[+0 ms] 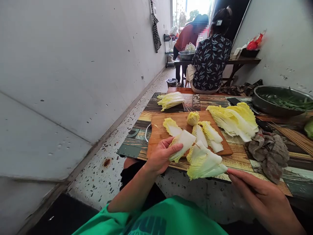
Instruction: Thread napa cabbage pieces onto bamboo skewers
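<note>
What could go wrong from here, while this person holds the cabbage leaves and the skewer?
The skewer in the right hand points toward the left hand, so a slip might prick it. The threaded napa cabbage leaf could split where the thin stick pierces it. That leaf also hangs near the edge of the table, so it might drop to the floor if it slid off.

A pale, pitted left wall (61, 65) faces a similar right wall (281, 45) across a dark-speckled floor (95, 182). Daylight floods through a bright opening (192, 8) at the far end, near a narrow rack (170, 52) and a dark wooden far surface (246, 60); the near surface (133, 143) has a patchwork plank pattern
</note>
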Demonstrator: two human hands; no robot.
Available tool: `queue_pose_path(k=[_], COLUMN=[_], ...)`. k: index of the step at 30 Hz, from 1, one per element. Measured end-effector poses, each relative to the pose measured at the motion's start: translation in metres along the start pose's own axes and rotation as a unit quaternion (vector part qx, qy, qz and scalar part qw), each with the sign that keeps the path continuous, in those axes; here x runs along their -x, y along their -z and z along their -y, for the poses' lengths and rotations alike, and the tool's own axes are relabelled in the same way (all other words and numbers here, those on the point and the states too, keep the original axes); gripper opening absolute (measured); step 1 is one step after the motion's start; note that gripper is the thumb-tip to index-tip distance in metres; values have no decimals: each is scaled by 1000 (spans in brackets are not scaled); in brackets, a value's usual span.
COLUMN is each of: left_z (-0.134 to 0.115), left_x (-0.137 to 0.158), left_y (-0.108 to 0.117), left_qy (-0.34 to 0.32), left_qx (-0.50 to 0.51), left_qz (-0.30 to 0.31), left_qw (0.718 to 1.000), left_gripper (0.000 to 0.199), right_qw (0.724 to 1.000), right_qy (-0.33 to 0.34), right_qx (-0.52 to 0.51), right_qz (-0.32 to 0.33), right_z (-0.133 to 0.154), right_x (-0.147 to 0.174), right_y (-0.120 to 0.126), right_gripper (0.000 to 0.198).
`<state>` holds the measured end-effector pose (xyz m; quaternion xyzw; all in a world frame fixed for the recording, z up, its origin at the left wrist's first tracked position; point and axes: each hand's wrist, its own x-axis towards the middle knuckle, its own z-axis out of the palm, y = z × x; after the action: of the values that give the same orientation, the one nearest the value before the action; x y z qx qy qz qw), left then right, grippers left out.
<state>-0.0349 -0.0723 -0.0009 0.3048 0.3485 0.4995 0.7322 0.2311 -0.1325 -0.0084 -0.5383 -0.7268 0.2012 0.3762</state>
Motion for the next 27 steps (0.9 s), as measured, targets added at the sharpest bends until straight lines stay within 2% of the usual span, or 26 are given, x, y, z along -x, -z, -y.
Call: queue_pose_path(k=[9,16,27], left_z=[3,1,-1], left_x=[-4,-4,-4], left_y=[2,-1,-4], left_qy=[23,13,32], left_qx=[33,26,7], left_qz=[10,4,15], left_qw=[999,1000,999], left_gripper=[37,34,37], right_qw=[1000,1000,1000], right_qy=[2,-15,-5], right_qx=[-1,-13,-7], right_qz=[13,12,15], right_z=[-2,-1,-2], right_x=[2,1,3], right_y=[2,4,7], right_gripper=[24,23,25])
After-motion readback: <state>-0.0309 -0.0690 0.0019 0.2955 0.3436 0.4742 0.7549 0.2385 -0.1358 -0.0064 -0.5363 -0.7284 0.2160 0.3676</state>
